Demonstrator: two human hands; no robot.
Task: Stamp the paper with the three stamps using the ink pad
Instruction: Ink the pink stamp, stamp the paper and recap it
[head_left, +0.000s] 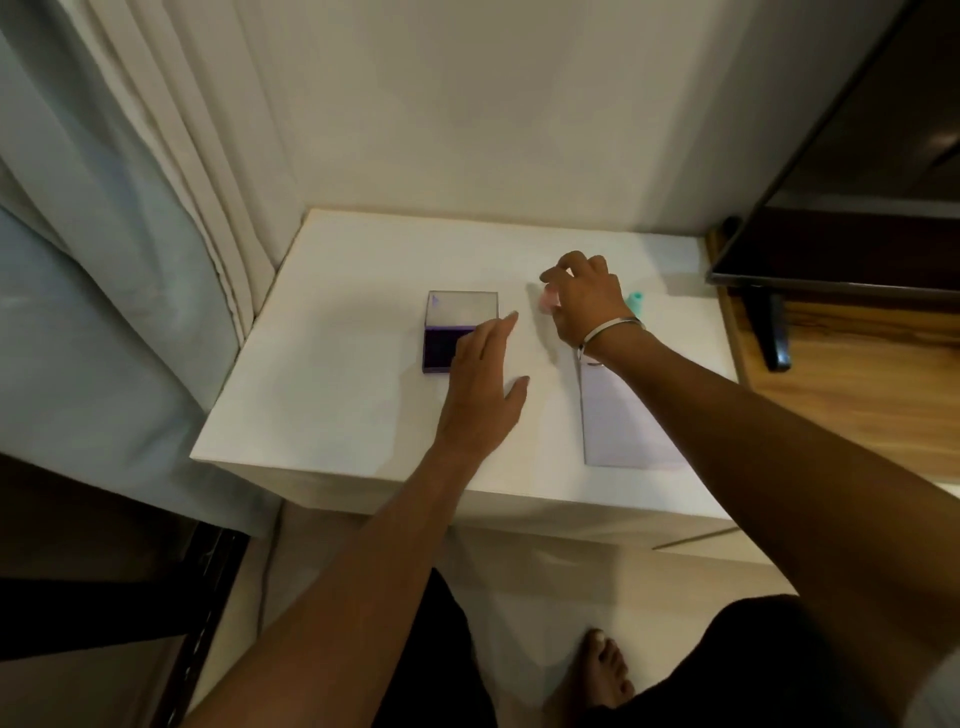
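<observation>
Two stamps show: a pink stamp (549, 299) in the right hand's (587, 301) grip, a teal stamp (635, 299) beside; left hand (480, 387) flat.

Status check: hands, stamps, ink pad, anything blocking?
Right hand grips pink stamp. Left hand open beside open ink pad. Teal stamp idle; paper partly under right arm.

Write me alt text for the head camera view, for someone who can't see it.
A person's right hand pinches a small pink stamp above a white table, while the left hand, fingers straight, lies over the near edge of an open purple ink pad. A pale rectangular sheet of paper lies under the right forearm, and a small teal stamp stands behind the wrist.
</observation>
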